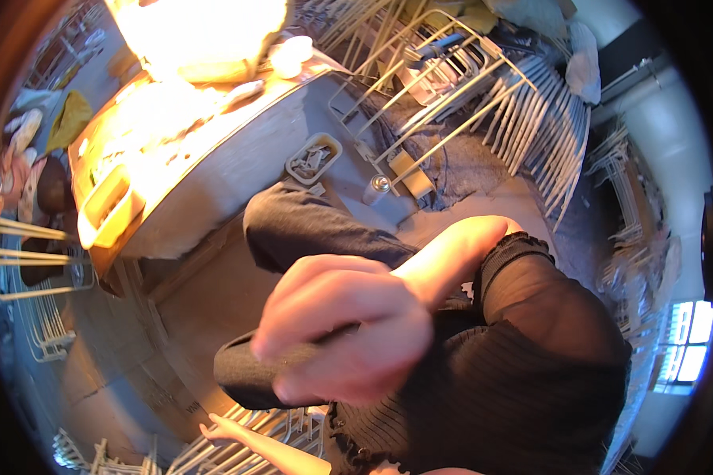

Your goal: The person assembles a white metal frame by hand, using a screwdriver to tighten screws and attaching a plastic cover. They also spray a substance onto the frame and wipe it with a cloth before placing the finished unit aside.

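My right hand (pixel 344 326) is large, blurred and close to the camera, over my trousers (pixel 315 222). Its fingers are loosely bent, with a gap to the thumb, and I see nothing in it. Near the lower edge, my left hand (pixel 223 428) has spread fingers and holds nothing visible, beside pale metal wire frames (pixel 243 457). Before me stands a worktable (pixel 214 172) under glaring light that hides much of its top. A yellow plastic container (pixel 110 208) rests at its near left corner.
A plastic tub (pixel 315 159) of small metal pieces and a spray can (pixel 377 189) stand beyond my leg. A yellow block (pixel 413 173) lies near the can. Tall wire racks (pixel 439 77) and stacked metal frames (pixel 535 124) fill the upper right; another rack (pixel 35 258) stands far left.
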